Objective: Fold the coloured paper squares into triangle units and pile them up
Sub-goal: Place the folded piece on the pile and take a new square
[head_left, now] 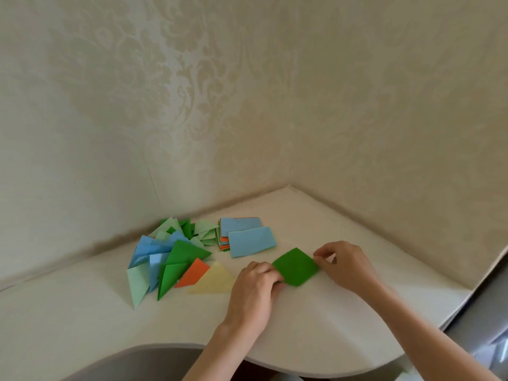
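**Two bare arms, nothing worn**

Only the person's forearms and hands come into view, entering from the lower edge. The left hand (254,287) and the right hand (345,266) are both uncovered: no gloves, no rings that can be made out, no watch or bracelet at either wrist. Both forearms are bare along their whole visible length, with no sleeve or cuff showing before they leave the picture. The fingers look slim, with short nails, though nail detail is too small and soft to describe further. No marks, plasters or writing can be seen on hands or arms.
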Available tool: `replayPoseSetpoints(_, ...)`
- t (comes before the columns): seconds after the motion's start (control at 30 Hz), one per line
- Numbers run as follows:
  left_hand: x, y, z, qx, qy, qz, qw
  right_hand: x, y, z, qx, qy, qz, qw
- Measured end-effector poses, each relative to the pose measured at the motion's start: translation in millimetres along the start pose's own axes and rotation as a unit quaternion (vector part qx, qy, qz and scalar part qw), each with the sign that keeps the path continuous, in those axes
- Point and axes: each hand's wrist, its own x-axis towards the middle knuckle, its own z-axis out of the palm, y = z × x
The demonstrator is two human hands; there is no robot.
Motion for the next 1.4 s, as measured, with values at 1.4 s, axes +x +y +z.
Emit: replayPoseSetpoints(1.4, 3.9, 3.9, 9.0, -0.117, -0.03, -0.102, 0.987, -38.2, -8.7, 29.8, 0.063, 0.004, -0.097, 0.993)
